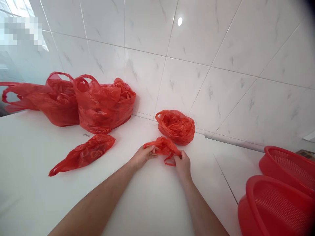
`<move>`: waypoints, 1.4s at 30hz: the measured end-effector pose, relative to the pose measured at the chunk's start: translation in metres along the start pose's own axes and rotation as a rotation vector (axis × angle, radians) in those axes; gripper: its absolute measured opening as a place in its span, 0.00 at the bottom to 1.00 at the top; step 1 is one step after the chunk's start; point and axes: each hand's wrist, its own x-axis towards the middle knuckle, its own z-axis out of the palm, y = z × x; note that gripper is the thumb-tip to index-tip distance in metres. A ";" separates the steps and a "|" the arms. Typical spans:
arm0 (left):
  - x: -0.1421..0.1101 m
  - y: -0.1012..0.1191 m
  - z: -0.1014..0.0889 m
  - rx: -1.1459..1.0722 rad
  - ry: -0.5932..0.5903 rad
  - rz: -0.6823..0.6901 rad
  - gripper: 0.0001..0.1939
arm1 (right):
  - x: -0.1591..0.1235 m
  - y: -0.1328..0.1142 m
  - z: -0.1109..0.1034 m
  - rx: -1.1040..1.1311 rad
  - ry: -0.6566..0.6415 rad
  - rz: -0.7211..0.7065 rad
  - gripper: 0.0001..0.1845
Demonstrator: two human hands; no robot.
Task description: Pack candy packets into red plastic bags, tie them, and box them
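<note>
A small red plastic bag (pixel 161 146) is stretched between my two hands above the white table. My left hand (pixel 144 156) pinches its left side, with the fingers partly hidden by the film. On the other side, my right hand (pixel 182 162) grips the bag's right end, and a thin loop of it hangs beside the thumb. Just behind stands a round red bag (pixel 176 127) filled with crumpled red plastic, close to the wall. To the left, a flattened, twisted red bag (pixel 83 154) lies on the table.
Two large stuffed red carrier bags (pixel 105 108) with upright handles lean near the tiled wall (pixel 147 72) at back left. Red perforated plastic baskets (pixel 251 203) stand at the right edge. A seam crosses the white table (pixel 147 203) on the right.
</note>
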 end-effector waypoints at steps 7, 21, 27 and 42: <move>0.009 0.020 -0.028 -0.206 0.201 0.129 0.14 | 0.016 0.004 -0.021 0.434 0.156 0.134 0.03; 0.003 0.022 -0.020 0.058 0.128 0.157 0.12 | 0.041 0.018 -0.057 0.672 0.095 0.125 0.15; -0.003 0.020 -0.011 0.058 0.061 0.120 0.07 | 0.040 0.016 -0.056 0.634 0.111 0.112 0.17; -0.007 0.029 -0.012 -0.196 -0.112 0.054 0.14 | 0.023 -0.046 -0.061 -0.051 0.539 -0.144 0.17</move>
